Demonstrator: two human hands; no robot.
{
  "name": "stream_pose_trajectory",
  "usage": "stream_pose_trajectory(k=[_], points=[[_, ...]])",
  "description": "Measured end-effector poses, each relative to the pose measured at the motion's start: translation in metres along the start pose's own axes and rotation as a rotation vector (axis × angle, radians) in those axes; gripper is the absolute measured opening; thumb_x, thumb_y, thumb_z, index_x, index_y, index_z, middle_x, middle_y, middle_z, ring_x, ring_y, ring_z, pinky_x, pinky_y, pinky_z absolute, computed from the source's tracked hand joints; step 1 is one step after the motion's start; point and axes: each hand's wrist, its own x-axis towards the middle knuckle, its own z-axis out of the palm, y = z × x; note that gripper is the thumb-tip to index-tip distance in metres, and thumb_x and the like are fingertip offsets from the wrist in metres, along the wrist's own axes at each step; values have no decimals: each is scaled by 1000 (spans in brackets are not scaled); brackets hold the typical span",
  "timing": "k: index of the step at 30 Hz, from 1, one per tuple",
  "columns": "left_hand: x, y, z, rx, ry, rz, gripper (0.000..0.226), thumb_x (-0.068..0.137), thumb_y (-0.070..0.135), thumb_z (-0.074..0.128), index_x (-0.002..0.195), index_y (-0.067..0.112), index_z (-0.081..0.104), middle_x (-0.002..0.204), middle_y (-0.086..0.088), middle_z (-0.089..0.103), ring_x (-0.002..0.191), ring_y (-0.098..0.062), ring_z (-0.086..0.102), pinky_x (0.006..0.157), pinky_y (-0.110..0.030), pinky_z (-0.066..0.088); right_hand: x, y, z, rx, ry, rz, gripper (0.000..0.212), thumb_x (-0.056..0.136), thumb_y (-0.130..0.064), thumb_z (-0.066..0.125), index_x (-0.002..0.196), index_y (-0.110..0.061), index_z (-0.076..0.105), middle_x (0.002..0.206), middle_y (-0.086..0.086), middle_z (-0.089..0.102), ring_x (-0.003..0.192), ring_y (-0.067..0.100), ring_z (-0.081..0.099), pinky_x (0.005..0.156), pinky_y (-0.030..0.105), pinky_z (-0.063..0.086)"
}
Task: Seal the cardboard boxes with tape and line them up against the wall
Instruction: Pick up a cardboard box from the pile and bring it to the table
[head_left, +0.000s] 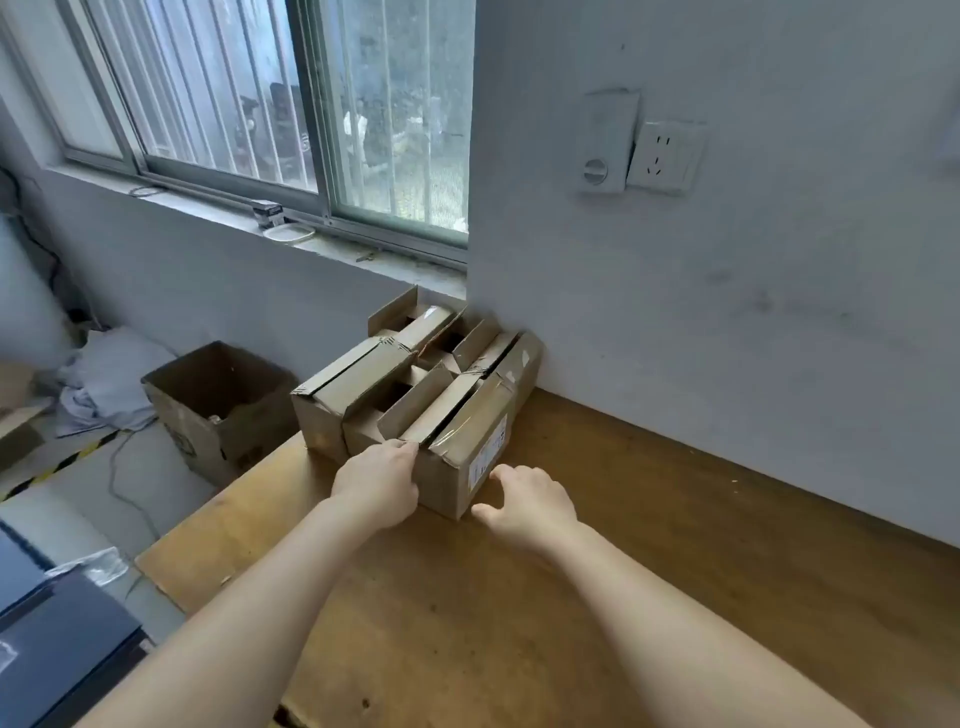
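Several small cardboard boxes stand bunched together at the far left end of the wooden table (623, 545), against the wall. The nearest box (457, 467) has a white label on its right side and shiny tape on its flap. Beside it, an open-flapped box (395, 410) shows a dark inside. My left hand (382, 480) lies against the front of the nearest box, fingertips at its top edge. Spread and relaxed, my right hand (527, 501) hovers by the same box's right corner, thumb near the base. No tape roll shows on the table.
An open larger carton (218, 400) stands on the floor left of the table. A window sill (332, 249) holds a clear tape roll (289, 232) and a small dark object. A wall socket (665, 156) sits above the table. Dark equipment fills the lower left.
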Motion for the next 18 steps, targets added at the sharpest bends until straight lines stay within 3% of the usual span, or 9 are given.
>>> stream_pose_trajectory(k=[4, 8, 10, 12, 15, 17, 18], points=[[30, -10, 11, -113, -36, -4, 45, 94, 19, 41, 139, 12, 41, 144, -4, 42, 131, -25, 42, 104, -40, 42, 31, -5, 7, 179, -40, 82, 54, 95, -54, 51, 135, -17, 49, 134, 4, 57, 124, 26, 51, 99, 42, 47], [59, -16, 22, -247, -5, 8, 38, 99, 20, 36, 134, 8, 46, 139, -7, 45, 125, -27, 45, 101, -39, 40, 62, -14, 14, 386, -73, 188, 64, 97, -53, 48, 149, -17, 36, 148, 4, 48, 133, 25, 46, 105, 38, 42], [71, -21, 28, -309, -2, 5, 33, 100, 23, 34, 123, 8, 52, 131, -8, 51, 122, -29, 47, 99, -39, 40, 75, -18, 17, 479, -78, 242, 63, 99, -51, 45, 150, -15, 34, 149, 4, 46, 135, 24, 45, 106, 37, 40], [82, -23, 34, -360, 18, -1, 28, 101, 24, 34, 100, 9, 57, 114, -8, 58, 115, -32, 50, 93, -38, 38, 85, -21, 22, 601, -78, 311, 57, 100, -48, 43, 146, -14, 39, 145, 4, 50, 132, 25, 47, 104, 34, 40], [91, -22, 39, -402, 18, -24, 27, 101, 22, 39, 79, 11, 50, 83, -3, 55, 97, -33, 51, 79, -35, 32, 97, -24, 34, 757, -31, 409, 51, 100, -49, 41, 140, -18, 45, 141, 2, 55, 127, 24, 52, 105, 36, 42], [90, -18, 37, -460, -7, -66, 25, 101, 22, 44, 78, 13, 48, 77, -1, 51, 95, -31, 49, 75, -35, 32, 99, -24, 39, 812, 37, 480, 54, 99, -48, 41, 144, -18, 43, 142, 3, 54, 127, 25, 51, 106, 39, 42], [91, -17, 38, -494, -23, -88, 21, 100, 24, 47, 85, 12, 54, 84, -3, 55, 100, -31, 49, 78, -35, 36, 98, -25, 39, 823, 68, 507, 53, 100, -46, 42, 146, -18, 41, 144, 3, 52, 130, 25, 50, 106, 38, 42]])
